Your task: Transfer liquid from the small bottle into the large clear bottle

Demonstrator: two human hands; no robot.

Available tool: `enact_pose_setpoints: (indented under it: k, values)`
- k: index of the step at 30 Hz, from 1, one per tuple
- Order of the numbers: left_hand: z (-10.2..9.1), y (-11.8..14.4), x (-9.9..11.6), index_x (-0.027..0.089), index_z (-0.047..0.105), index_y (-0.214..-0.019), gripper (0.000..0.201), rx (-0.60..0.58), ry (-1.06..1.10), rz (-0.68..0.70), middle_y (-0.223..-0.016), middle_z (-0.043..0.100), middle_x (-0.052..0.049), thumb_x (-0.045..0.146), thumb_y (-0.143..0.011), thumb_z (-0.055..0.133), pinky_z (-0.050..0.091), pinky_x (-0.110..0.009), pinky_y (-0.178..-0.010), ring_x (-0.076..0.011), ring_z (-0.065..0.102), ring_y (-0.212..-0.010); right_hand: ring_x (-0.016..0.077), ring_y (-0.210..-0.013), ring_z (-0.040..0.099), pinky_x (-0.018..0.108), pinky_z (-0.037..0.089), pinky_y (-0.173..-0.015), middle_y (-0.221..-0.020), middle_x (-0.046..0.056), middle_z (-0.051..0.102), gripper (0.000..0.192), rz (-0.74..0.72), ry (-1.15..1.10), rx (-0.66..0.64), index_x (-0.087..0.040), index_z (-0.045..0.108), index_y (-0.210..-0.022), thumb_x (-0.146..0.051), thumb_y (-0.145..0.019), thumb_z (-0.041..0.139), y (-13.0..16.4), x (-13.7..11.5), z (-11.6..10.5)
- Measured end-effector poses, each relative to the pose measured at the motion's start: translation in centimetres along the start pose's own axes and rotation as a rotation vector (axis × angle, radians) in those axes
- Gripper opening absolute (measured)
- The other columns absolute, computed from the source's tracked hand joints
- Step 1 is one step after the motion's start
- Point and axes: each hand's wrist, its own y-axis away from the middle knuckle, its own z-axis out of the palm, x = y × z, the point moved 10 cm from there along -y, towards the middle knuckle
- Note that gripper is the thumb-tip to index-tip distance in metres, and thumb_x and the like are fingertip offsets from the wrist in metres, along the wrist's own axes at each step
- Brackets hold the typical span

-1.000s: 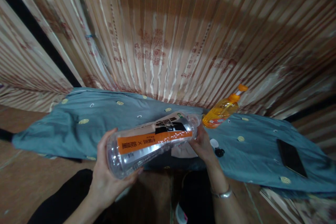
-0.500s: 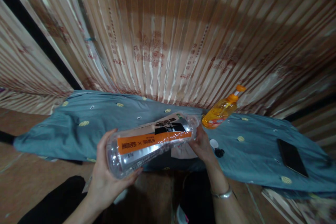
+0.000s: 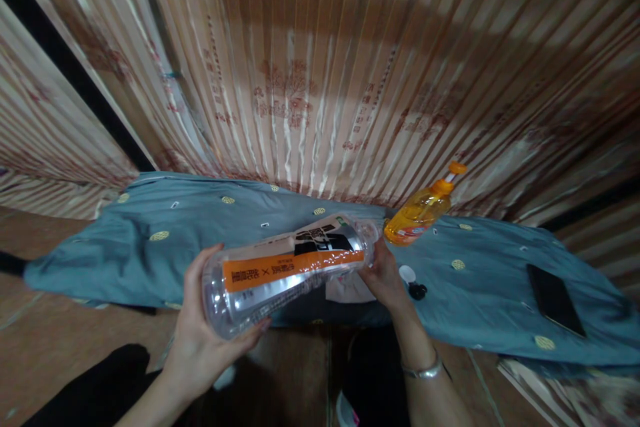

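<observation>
A clear plastic drink bottle point(image 3: 295, 267) with an orange, silver and black label lies tilted across the view between my hands, its neck toward the right. My left hand point(image 3: 203, 327) is wrapped round its wide base end. At the neck end, my right hand point(image 3: 383, 273) grips the bottle with its fingers mostly hidden behind it; a silver bangle point(image 3: 424, 368) is on that wrist. Just past the neck, an orange pump bottle point(image 3: 417, 213) with yellow-orange liquid stands on the teal cloth point(image 3: 200, 213). Under the drink bottle, a pale patch point(image 3: 350, 288) is partly covered.
Right of my right hand lie a small white disc point(image 3: 407, 274) and a small black object point(image 3: 417, 291). A black phone-like slab point(image 3: 555, 299) rests farther right. Behind the cloth hangs a striped curtain point(image 3: 310, 80); a tiled floor point(image 3: 40, 320) shows below.
Almost nothing differs. Both hands keep their hold on the drink bottle in the same place, and the dark-clothed leg at lower left has shifted slightly.
</observation>
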Motion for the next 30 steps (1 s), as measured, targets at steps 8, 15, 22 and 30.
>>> enact_pose_setpoints:
  k: [8,15,22,30]
  values:
    - [-0.1,-1.1,-1.1,0.028,0.043,-0.147,0.101,-0.103,-0.054,0.061,-0.127,0.067,-0.010,0.051,-0.063,0.093,0.065,-0.051,-0.096,-0.0340,0.074,-0.110,0.0341,-0.130,0.071,0.050,0.057,-0.113,-0.139,0.014,0.073,0.066,-0.006,-0.013,0.028,-0.020,0.057,-0.145,-0.025,-0.080,0.071,0.0,-0.4,-0.1]
    - [-0.1,-1.3,-1.0,0.033,0.042,-0.150,0.100,-0.118,-0.011,0.078,-0.126,0.068,-0.004,0.047,-0.065,0.094,0.065,-0.041,-0.095,-0.0291,0.075,-0.109,0.0348,-0.129,0.071,0.050,0.057,-0.112,-0.138,0.013,0.073,0.065,-0.026,-0.010,0.042,-0.021,0.058,-0.144,-0.029,-0.081,0.073,-0.1,-0.4,-0.2]
    - [-0.2,-0.9,-0.7,0.030,0.047,-0.146,0.094,-0.037,-0.016,0.030,-0.129,0.068,-0.008,0.051,-0.065,0.090,0.061,-0.051,-0.105,-0.0328,0.073,-0.115,0.0340,-0.135,0.067,0.050,0.054,-0.116,-0.143,0.013,0.071,0.066,-0.030,0.011,0.027,-0.022,0.058,-0.145,-0.026,-0.081,0.071,-0.1,-0.6,-0.1]
    - [-0.1,-0.6,-0.8,0.031,0.050,-0.145,0.093,-0.002,0.022,-0.011,-0.127,0.069,-0.008,0.046,-0.062,0.090,0.062,-0.054,-0.103,-0.0331,0.073,-0.112,0.0326,-0.135,0.067,0.049,0.053,-0.117,-0.140,0.013,0.072,0.065,-0.019,-0.004,0.019,-0.022,0.059,-0.145,-0.025,-0.081,0.071,-0.2,-0.5,0.0]
